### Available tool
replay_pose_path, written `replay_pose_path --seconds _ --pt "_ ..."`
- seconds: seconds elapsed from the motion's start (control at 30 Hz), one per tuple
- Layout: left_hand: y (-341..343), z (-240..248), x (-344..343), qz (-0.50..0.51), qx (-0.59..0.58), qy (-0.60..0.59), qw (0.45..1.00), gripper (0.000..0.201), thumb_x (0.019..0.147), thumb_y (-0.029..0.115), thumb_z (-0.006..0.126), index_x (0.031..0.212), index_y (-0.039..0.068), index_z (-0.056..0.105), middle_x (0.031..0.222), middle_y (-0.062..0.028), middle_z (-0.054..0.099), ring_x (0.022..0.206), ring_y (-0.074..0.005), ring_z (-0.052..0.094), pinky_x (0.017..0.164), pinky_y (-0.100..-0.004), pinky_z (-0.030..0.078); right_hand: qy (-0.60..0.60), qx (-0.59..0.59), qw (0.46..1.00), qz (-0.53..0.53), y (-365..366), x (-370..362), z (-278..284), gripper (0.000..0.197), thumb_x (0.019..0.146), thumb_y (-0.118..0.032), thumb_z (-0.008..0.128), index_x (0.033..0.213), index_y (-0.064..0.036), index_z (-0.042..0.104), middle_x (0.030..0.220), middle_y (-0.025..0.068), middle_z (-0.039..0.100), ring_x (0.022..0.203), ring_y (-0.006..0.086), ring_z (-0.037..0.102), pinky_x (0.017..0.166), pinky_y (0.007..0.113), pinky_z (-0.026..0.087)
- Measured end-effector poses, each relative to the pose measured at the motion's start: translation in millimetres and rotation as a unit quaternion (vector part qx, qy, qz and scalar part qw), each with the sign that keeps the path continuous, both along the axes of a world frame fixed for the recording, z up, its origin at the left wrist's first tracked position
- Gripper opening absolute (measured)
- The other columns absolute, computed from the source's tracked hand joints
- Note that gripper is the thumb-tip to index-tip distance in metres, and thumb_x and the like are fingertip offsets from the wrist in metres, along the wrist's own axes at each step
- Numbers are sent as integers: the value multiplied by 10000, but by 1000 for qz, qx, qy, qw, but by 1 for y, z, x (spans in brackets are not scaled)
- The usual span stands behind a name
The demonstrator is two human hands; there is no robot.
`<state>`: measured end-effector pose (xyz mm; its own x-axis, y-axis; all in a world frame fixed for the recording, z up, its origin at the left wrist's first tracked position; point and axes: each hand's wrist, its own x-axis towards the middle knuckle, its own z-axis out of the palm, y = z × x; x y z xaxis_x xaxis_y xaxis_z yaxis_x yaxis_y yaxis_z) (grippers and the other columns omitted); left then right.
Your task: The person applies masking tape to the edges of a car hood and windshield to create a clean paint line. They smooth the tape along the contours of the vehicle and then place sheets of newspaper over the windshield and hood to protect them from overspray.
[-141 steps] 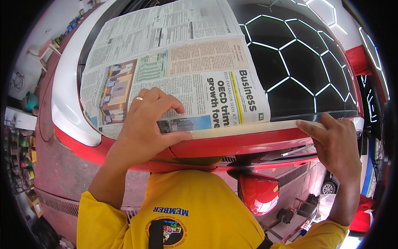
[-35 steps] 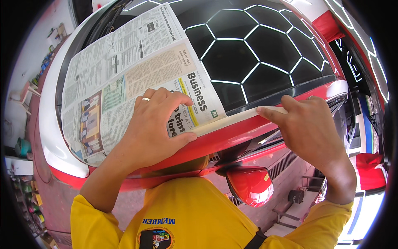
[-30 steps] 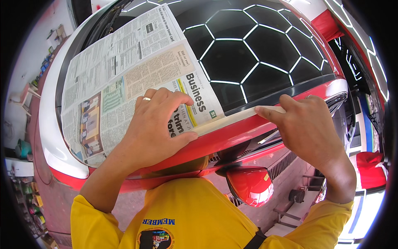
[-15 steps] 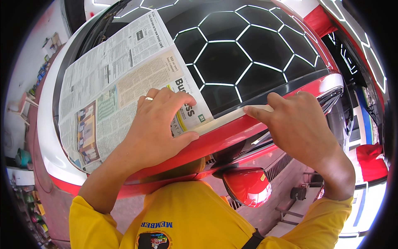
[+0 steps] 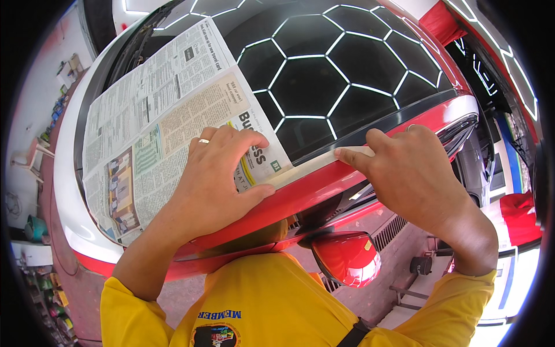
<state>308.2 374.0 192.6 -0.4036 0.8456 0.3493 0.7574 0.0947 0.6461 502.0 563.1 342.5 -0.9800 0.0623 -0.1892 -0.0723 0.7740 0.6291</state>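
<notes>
A sheet of newspaper (image 5: 173,87) covers the left part of a car's dark, glossy glass (image 5: 306,87). Along its near edge runs a pale strip of masking tape (image 5: 312,166), next to the red painted frame (image 5: 312,186). My left hand (image 5: 217,168) rests on the newspaper's near corner, fingers spread, with the thumb by the tape. Farther right, my right hand (image 5: 404,168) is closed on the tape's other end, its fingers curled and the forefinger along the strip. Whether a roll sits inside that hand is hidden.
Below the frame juts a red side mirror (image 5: 347,259). Hexagonal lights reflect in the glass. At the far left, a chair (image 5: 36,155) and a green container (image 5: 36,228) stand near the wall. A dark cylindrical object (image 5: 421,265) lies low at the right.
The view has shifted slightly. Both hands keep about the same places on the newspaper and the tape, which stays stretched between them.
</notes>
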Motion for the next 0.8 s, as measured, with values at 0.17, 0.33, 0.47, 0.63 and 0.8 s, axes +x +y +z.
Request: replay_pose_path --seconds 0.17,0.33,0.47,0.63,0.8 --pt "17 3 4 -12 36 17 999 572 814 211 914 1323 128 666 1261 -126 635 1286 -368 534 1169 -489 371 -2 -1 1000 -5 0 0 0 407 1015 -197 702 1402 -291 782 908 -9 677 715 173 696 648 354 497" --pt "35 9 7 -12 45 30 998 580 835 246 901 1349 130 658 1293 -143 618 1322 -386 507 1176 -511 365 11 -22 999 36 6 0 1 416 942 -184 725 1350 -215 803 858 20 674 685 203 710 606 351 487" --pt "22 0 4 18 13 43 999 670 800 278 926 1396 157 644 1369 -167 574 1365 -415 475 1203 -555 343 11 -14 1000 25 5 2 0 402 971 -187 713 1361 -239 800 874 11 677 696 196 703 626 355 488" --pt "-33 -17 -2 91 -61 22 994 833 729 345 978 1470 204 625 1594 -208 420 1510 -473 356 1274 -589 270 2 -2 1000 -3 2 2 -2 398 1005 -182 697 1380 -276 793 904 -2 672 724 186 690 665 364 488" --pt "-53 -26 -10 117 -69 7 991 894 735 398 983 1528 224 609 1769 -252 206 1623 -527 186 1307 -608 199 12 -33 999 22 9 5 0 384 1008 -199 713 1378 -262 795 852 18 637 721 217 681 654 382 484"
